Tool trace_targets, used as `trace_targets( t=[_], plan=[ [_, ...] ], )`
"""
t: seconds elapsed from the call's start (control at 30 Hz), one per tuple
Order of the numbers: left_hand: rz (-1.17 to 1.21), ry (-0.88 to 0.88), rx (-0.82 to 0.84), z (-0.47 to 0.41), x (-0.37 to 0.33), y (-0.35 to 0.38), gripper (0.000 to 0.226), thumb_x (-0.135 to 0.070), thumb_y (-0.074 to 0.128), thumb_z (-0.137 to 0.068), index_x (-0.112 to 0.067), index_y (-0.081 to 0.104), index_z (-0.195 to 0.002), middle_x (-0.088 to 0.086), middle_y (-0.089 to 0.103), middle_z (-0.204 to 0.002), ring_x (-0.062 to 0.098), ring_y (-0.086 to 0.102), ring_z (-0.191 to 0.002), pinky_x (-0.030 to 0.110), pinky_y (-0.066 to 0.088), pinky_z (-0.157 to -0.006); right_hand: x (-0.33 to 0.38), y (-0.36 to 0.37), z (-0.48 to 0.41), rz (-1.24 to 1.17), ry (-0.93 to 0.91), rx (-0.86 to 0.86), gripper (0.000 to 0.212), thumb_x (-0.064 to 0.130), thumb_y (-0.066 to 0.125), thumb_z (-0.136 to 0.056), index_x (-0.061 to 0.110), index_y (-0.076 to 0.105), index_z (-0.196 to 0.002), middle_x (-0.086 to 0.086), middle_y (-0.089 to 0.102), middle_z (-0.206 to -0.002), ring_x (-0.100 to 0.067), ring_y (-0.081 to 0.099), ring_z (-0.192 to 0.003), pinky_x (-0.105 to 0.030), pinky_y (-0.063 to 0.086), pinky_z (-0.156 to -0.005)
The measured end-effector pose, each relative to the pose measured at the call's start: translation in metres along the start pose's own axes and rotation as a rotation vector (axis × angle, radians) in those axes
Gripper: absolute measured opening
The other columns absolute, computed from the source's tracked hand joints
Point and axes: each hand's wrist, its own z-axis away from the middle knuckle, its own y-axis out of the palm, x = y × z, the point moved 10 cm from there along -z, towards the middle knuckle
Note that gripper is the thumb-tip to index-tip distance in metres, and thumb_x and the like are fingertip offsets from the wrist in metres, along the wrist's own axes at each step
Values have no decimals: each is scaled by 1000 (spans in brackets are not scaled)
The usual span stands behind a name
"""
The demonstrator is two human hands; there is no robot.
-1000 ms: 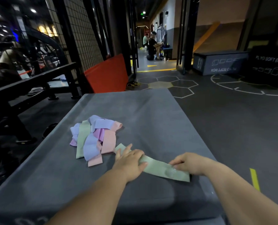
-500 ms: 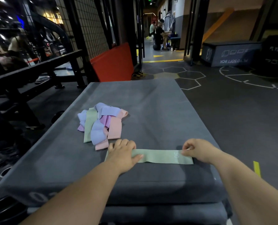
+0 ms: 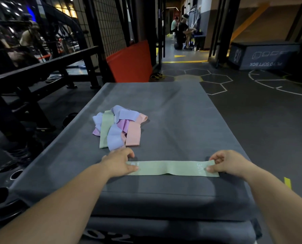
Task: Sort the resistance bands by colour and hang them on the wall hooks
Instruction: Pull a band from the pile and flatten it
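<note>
on grey box (image 3: 164,106), hands pinching green band (image 3: 171,167) ends

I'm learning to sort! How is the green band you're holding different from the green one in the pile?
The held green band stretches sideways; the pile's green band points away, partly under a lilac band. The left hand and right hand pinch the held one's ends; nobody touches the pile's. Both are pale green.
</note>
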Motion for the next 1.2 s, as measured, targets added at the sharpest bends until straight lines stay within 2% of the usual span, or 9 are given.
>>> trace_targets(
  t=[0.17, 0.33, 0.4, 0.53, 0.73, 0.83, 0.93, 1.03, 1.2],
  plan=[
    [209, -83, 17, 2, 13, 7, 39, -43, 77, -71, -33, 51, -98, -6, 51, -101, 11, 52, -87, 24, 42, -74, 0, 0, 2, -14, -1, -3, 29, 32, 88, -62, 22, 70, -82, 9, 62, -67, -6, 55, -62, -21, 40, -62],
    [162, -217, -12, 10, 16, 4, 33, -40, 77, -73, -24, 57, -93, -1, 54, -110, 17, 57, -93, 26, 46, -75, 5, -2, 7, -6, 0, -15, 24, 33, 86, -66, 22, 70, -81, 7, 67, -72, -8, 59, -66, -22, 44, -64],
    [202, -246, -49, 13, 20, 3, 26, -32, 75, -75, -24, 56, -89, -2, 54, -105, 17, 56, -85, 25, 44, -70, 6, -2, 9, -6, 2, -24, 22, 33, 86, -67, 22, 71, -79, 7, 66, -70, -8, 59, -65, -23, 44, -63],
    [401, -258, -110, 16, 30, 7, 13, -13, 54, -81, -25, 55, -88, -1, 57, -90, 16, 53, -73, 26, 41, -62, 7, -3, 11, -53, 14, -36, 18, 31, 84, -69, 20, 72, -76, 7, 67, -65, -8, 58, -59, -22, 43, -61],
    [553, -239, -233, 14, 40, -3, 11, -15, 51, -81, -21, 60, -79, 0, 58, -73, 20, 49, -64, 27, 39, -61, 13, -3, 13, -118, 29, -40, 14, 25, 79, -77, 14, 72, -82, 2, 66, -66, -11, 52, -54, -21, 42, -56],
    [616, -245, -272, 14, 51, -12, 10, -24, 54, -75, -25, 64, -75, -3, 59, -66, 22, 50, -61, 28, 42, -61, 15, -5, 10, -116, 24, -44, 15, 25, 76, -80, 11, 71, -82, 3, 59, -55, -13, 49, -48, -22, 39, -51],
    [666, -248, -254, 14, 56, -11, 14, -20, 54, -76, -27, 66, -74, -5, 64, -66, 21, 58, -65, 29, 45, -65, 16, -5, 8, -185, 27, -50, 14, 19, 72, -84, 5, 69, -84, -1, 54, -47, -15, 49, -45, -22, 38, -47],
    [791, -272, -229, 12, 58, -7, 17, -16, 52, -73, -25, 67, -75, -5, 66, -60, 18, 57, -61, 32, 48, -68, 23, -4, 5, -298, -4, -71, 10, 15, 67, -88, 5, 66, -87, -8, 58, -50, -14, 52, -42, -23, 38, -46],
    [942, -278, -290, 13, 61, -16, 15, -14, 50, -86, -17, 63, -81, -3, 73, -77, 15, 57, -60, 27, 41, -60, 39, 3, -1, -531, -73, -102, 7, 1, 63, -88, 7, 59, -86, -15, 71, -76, -13, 67, -59, -20, 47, -53]
  ],
)
